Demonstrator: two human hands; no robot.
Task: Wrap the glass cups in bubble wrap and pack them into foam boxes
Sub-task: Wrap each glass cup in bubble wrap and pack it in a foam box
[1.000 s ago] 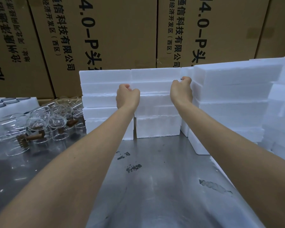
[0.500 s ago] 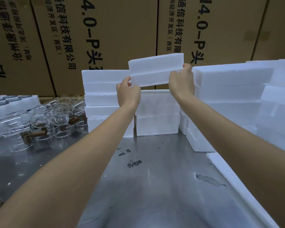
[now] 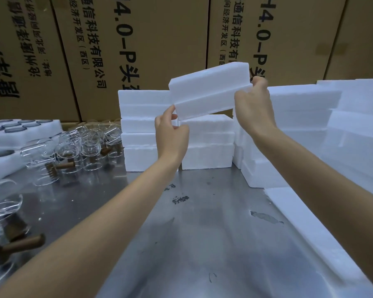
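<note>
We hold the foam box [image 3: 209, 91] aloft above the far stacks, long axis left-right, right end tilted higher; left hand [image 3: 170, 134] pinches its lower-left corner, right hand [image 3: 253, 108] grips its right end.

Between my left hand [image 3: 170, 134] and right hand [image 3: 253, 106] sits a tilted foam box [image 3: 211, 91]; foam stacks [image 3: 144, 130] lie behind them, glass cups [image 3: 82, 145] left of my left hand.
</note>
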